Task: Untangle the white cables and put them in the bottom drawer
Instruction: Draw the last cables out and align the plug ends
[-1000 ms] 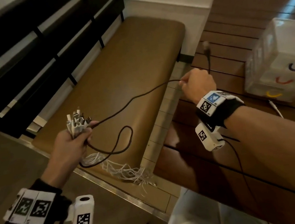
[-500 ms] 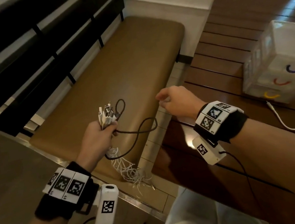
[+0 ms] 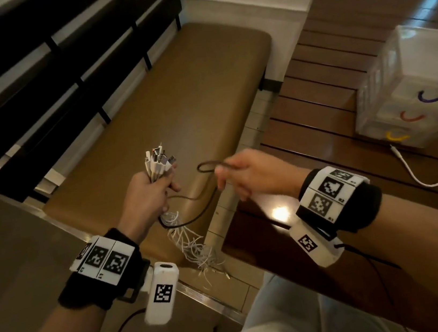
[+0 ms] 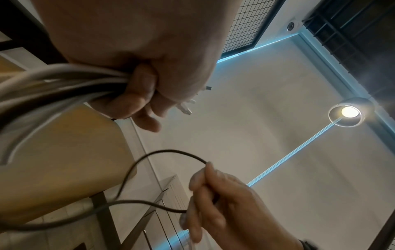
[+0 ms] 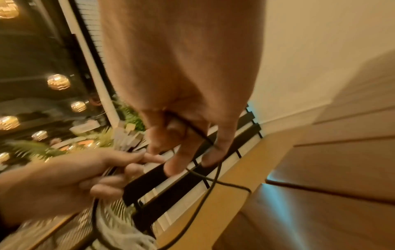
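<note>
l hand gripping white cables, r hand pinching black cable

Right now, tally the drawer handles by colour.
purple handle: 1
red handle: 1
yellow handle: 1
Total: 3
</note>
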Demonstrator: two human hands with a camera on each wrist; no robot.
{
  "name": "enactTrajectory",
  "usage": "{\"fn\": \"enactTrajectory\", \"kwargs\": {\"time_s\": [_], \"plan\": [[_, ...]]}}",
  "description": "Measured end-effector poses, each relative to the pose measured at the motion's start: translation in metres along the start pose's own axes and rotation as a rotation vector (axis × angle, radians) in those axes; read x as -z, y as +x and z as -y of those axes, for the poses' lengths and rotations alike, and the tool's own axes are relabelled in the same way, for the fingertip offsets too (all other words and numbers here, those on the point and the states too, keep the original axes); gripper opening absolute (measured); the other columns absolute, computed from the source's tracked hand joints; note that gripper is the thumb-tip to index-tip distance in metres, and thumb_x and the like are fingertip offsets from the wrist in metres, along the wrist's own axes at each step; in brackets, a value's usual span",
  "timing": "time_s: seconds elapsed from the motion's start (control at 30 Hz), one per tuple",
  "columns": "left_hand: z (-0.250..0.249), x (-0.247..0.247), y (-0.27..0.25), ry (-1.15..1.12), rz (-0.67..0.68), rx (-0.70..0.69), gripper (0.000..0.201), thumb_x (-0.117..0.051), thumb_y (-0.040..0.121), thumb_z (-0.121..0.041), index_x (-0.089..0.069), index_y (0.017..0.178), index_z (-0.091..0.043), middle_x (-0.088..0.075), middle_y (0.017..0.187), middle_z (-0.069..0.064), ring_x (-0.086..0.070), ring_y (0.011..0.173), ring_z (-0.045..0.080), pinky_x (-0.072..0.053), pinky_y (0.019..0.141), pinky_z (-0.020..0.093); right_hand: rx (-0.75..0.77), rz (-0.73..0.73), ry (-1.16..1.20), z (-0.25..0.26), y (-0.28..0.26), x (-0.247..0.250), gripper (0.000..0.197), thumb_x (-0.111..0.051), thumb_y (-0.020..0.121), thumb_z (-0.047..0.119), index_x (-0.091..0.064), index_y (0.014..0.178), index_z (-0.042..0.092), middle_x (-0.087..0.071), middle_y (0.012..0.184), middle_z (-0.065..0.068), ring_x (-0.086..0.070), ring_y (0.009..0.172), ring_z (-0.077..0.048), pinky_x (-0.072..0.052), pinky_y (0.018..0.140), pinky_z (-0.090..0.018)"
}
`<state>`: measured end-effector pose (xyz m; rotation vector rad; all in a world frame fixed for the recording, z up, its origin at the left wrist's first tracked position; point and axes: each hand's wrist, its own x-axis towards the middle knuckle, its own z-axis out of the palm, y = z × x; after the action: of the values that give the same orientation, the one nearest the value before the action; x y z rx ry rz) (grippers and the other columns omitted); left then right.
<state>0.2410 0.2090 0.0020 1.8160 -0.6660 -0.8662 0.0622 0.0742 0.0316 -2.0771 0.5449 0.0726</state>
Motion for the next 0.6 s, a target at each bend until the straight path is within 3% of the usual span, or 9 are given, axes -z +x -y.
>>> {"fn": "enactTrajectory", "kwargs": {"time_s": [0.07,0.17,0.27,0.37,0.43,0.5,0.57,0.6], "plan": [[0.002,0.003,-0.002,0.001,0.001,-0.011,0.021,-0.047,0.101,-0.024,-0.066,0.11,-0.019,-0.055,0.069,0.001,-0.031,0.042,0.007,-0.03,0.042,0.024,-0.032,-0.248,0.188,-0.008,0.0,0.006,0.043,-0.033,0.106,0.036,-0.066,0.098,0.008,-0.062,0.058,-0.003,-0.064,0.056,-0.014,-0.05,0.065,-0.033],[0.004,0.005,-0.005,0.011,0.009,-0.016,0.022,-0.046,0.102,-0.023,-0.067,0.101,-0.017,-0.049,0.064,0.001,-0.031,0.042,0.008,-0.029,0.043,0.025,-0.072,-0.5,0.35,-0.01,0.0,0.012,0.04,-0.031,0.106,0.039,-0.06,0.115,0.014,-0.068,0.068,-0.013,-0.069,0.058,-0.027,-0.049,0.051,-0.034],[0.005,0.004,-0.005,0.015,0.02,-0.017,0.024,-0.046,0.102,-0.023,-0.068,0.099,-0.015,-0.047,0.06,-0.001,-0.031,0.042,0.009,-0.028,0.046,0.026,-0.028,-0.632,0.376,-0.006,-0.001,0.012,0.032,-0.034,0.106,0.037,-0.055,0.125,0.023,-0.07,0.075,-0.011,-0.07,0.058,-0.029,-0.051,0.05,-0.044],[0.005,0.001,-0.007,0.02,0.032,-0.02,0.024,-0.045,0.102,-0.021,-0.067,0.098,-0.013,-0.046,0.057,-0.003,-0.032,0.042,0.009,-0.028,0.045,0.025,0.058,-0.785,0.344,-0.003,0.0,0.008,0.029,-0.033,0.106,0.035,-0.054,0.122,0.023,-0.071,0.081,-0.007,-0.071,0.058,-0.023,-0.052,0.049,-0.035],[0.004,-0.001,-0.008,0.018,0.04,-0.022,0.024,-0.045,0.103,-0.021,-0.067,0.096,-0.014,-0.045,0.057,-0.003,-0.032,0.043,0.009,-0.029,0.045,0.025,0.121,-0.873,0.265,-0.001,0.002,0.006,0.031,-0.033,0.106,0.033,-0.052,0.127,0.021,-0.071,0.093,-0.001,-0.072,0.067,-0.016,-0.055,0.054,-0.031],[0.002,-0.003,-0.009,0.014,0.047,-0.021,0.024,-0.045,0.102,-0.021,-0.067,0.095,-0.015,-0.045,0.057,-0.003,-0.031,0.044,0.009,-0.029,0.044,0.025,0.078,-0.783,0.11,0.002,0.005,0.004,0.037,-0.036,0.106,0.032,-0.043,0.14,0.019,-0.066,0.117,-0.002,-0.07,0.093,-0.014,-0.059,0.076,-0.034],[0.002,-0.004,-0.01,-0.004,0.053,-0.015,0.024,-0.045,0.102,-0.021,-0.067,0.095,-0.014,-0.045,0.057,-0.004,-0.031,0.045,0.01,-0.028,0.045,0.025,-0.113,-0.512,-0.14,0.001,0.008,0.001,0.05,-0.043,0.103,0.031,-0.03,0.15,0.017,-0.048,0.144,-0.007,-0.058,0.12,-0.02,-0.049,0.099,-0.037],[0.001,-0.005,-0.01,-0.011,0.058,-0.015,0.024,-0.045,0.102,-0.021,-0.067,0.094,-0.014,-0.044,0.056,-0.004,-0.031,0.045,0.011,-0.028,0.045,0.026,-0.212,-0.385,-0.232,-0.001,0.01,-0.002,0.056,-0.047,0.102,0.031,-0.027,0.151,0.016,-0.038,0.151,-0.009,-0.052,0.127,-0.024,-0.045,0.103,-0.036]]}}
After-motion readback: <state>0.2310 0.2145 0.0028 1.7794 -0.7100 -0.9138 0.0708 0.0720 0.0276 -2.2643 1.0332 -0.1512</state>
